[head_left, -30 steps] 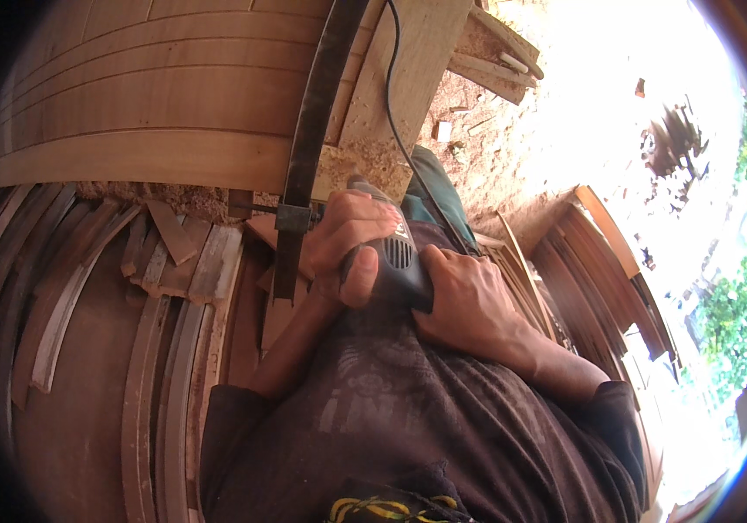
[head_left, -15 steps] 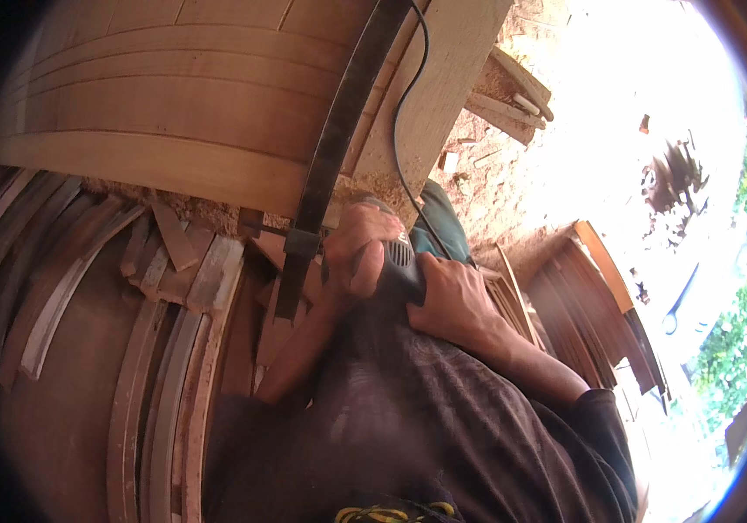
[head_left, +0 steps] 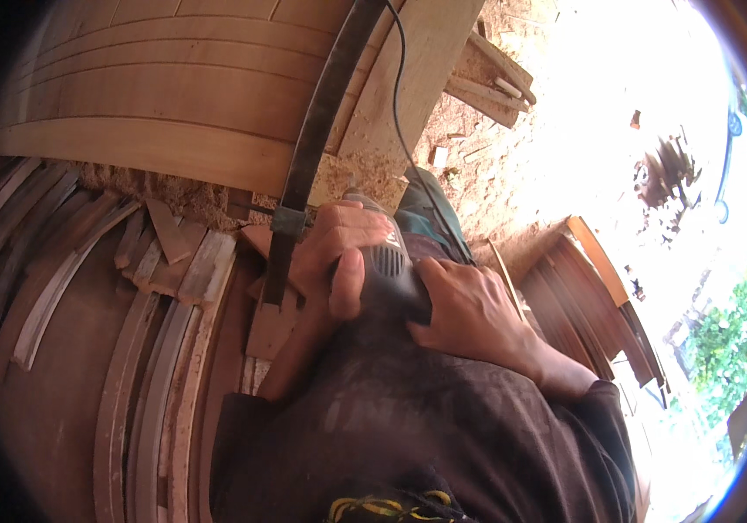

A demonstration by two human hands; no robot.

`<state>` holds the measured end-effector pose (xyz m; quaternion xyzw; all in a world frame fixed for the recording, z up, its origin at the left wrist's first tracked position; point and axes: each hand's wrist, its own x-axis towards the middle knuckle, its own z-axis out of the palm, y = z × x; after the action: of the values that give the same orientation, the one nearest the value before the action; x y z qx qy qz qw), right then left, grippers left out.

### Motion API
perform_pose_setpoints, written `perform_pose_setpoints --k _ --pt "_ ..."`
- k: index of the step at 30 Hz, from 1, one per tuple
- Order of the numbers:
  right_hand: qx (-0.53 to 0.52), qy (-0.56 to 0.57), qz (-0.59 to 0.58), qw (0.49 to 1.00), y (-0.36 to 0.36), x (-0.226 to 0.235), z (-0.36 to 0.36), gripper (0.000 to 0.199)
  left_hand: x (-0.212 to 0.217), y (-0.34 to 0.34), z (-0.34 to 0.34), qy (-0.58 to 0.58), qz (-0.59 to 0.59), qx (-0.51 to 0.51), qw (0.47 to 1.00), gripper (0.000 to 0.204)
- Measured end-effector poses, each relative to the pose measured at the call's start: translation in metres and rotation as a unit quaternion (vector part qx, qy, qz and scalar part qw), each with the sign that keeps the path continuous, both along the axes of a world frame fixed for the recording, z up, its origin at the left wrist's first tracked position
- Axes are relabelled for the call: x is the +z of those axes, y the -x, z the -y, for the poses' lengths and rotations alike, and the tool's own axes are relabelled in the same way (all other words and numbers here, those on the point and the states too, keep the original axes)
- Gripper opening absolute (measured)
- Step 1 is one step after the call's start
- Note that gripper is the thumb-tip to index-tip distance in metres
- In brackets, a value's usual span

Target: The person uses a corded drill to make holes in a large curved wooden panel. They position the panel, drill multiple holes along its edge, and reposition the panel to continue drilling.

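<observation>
My left hand [head_left: 337, 248] is wrapped over the front of a corded power tool [head_left: 388, 261] with a grey, slotted body. My right hand [head_left: 469, 301] grips the tool's dark rear end, close against my shirt. The tool's nose points away from me at the sawdust-covered edge of a wooden panel [head_left: 173, 87] with grooved lines; its working tip is too small to make out. Just left of my left hand, a long dark metal bar clamp [head_left: 310, 148] runs across the panel. A black cord [head_left: 401, 105] trails over the panel and past the tool.
Stacked wooden strips [head_left: 142, 410] lie to the left, with short offcuts [head_left: 169, 231] on top. More boards [head_left: 578, 301] lean at the right. Beyond the panel, wood scraps [head_left: 491, 87] lie on sawdust-covered ground, beside a brightly lit area.
The panel, clamp and tool sit slightly further left and higher in the picture. More of the tool's slotted body shows between my hands. Both hands keep their hold.
</observation>
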<state>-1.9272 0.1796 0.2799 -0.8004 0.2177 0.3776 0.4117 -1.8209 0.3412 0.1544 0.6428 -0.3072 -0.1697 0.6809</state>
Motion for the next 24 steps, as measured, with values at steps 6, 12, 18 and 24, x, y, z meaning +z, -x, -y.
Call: perform_pose_setpoints --k 6,12,18,24 --pt "-0.028 0.003 0.018 0.999 0.03 0.008 -0.005 0.048 0.018 0.018 0.003 -0.02 0.041 -0.019 0.999 0.043" --pt "-0.061 0.012 0.026 0.998 0.046 -0.001 -0.014 0.046 -0.008 0.032 0.01 0.078 0.148 0.008 0.986 0.043" --pt "-0.07 0.01 0.031 0.997 0.05 -0.005 -0.015 0.046 0.01 0.028 0.003 -0.021 0.049 -0.048 0.997 0.043" --pt "-0.061 0.012 0.027 0.998 0.048 -0.004 -0.015 0.044 0.009 0.026 0.001 -0.019 0.054 -0.053 0.997 0.044"
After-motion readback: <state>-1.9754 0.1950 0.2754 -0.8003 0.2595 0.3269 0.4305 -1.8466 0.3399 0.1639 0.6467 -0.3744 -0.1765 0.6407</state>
